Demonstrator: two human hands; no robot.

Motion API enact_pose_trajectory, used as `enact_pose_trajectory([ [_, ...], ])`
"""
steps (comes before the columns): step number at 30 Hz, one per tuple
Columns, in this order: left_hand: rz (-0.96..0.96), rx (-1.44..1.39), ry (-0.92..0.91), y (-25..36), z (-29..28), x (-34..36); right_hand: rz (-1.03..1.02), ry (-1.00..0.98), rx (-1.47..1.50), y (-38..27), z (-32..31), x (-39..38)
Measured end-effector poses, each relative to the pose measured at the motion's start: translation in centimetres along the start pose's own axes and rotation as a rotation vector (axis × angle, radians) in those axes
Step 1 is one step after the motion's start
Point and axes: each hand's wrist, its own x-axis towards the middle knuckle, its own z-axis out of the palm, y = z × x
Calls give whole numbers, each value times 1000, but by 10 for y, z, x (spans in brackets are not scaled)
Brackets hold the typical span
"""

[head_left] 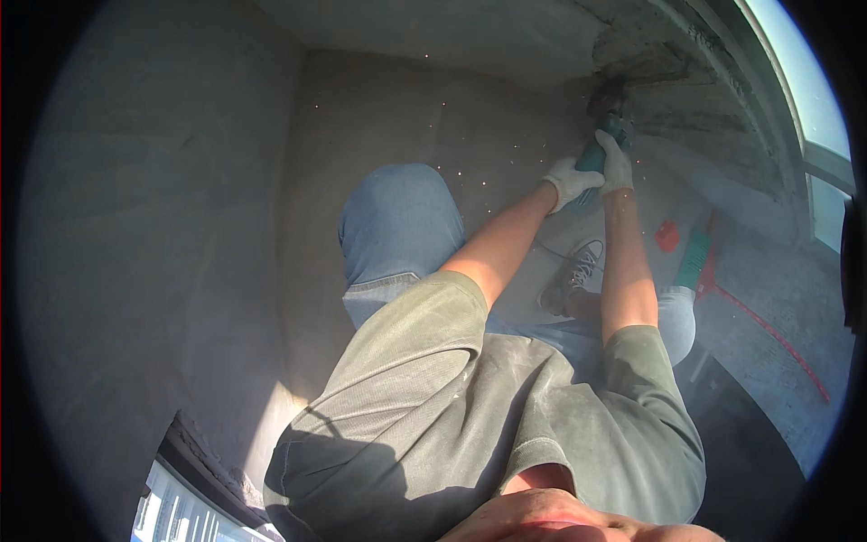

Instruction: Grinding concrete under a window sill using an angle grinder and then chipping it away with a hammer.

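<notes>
A green angle grinder (591, 161) is held in both my hands at the upper right. My left hand (570, 181), in a white work glove, is closed around the rear of its body. My right hand (615, 163), also gloved in white, grips it closer to the front. The dark head of the grinder (610, 98) is up against the rough concrete surface (655, 68) beneath the window. Dust blurs that spot, so the disc and its exact contact are hard to make out. Small bright specks are scattered in the air around the tool.
Below my arms is a grey sneaker (582, 266), with a thin cord (551, 248) beside it. To the right lie a red object (666, 237) and a broom with green bristles (694, 260) and a red handle (777, 339). A bare wall (163, 226) rises on the left; a window (804, 72) is at right.
</notes>
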Motion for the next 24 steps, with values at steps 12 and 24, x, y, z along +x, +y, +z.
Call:
enact_pose_trajectory([
  [12, -135, 72, -42, 7, 30, -53, 53, 15, 3, -7, -27, -57],
  [24, -92, 72, 9, 8, 31, -19, 56, -61, -65, -20, -22, -22],
])
